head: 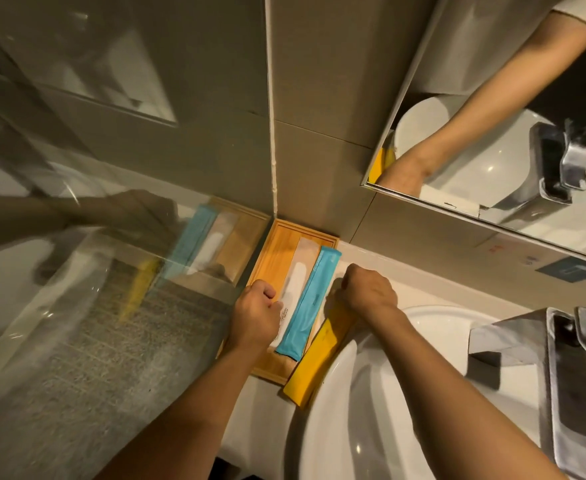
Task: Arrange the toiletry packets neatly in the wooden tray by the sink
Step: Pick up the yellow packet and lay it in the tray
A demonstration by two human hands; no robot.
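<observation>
The wooden tray [277, 247] sits in the corner of the counter, left of the sink. A white packet [296, 278] lies lengthwise in it, and a blue packet [310, 299] lies beside it on the right. A yellow packet [314, 362] slants over the tray's right edge toward the basin. My left hand [255, 315] is closed on the near end of the white packet. My right hand [367, 289] is closed on the far end of the yellow packet.
The white basin [371, 393] lies right of the tray with a chrome faucet [568, 368] at far right. A glass partition [94, 271] stands left of the tray. Tiled walls and a mirror [492, 133] rise behind the counter.
</observation>
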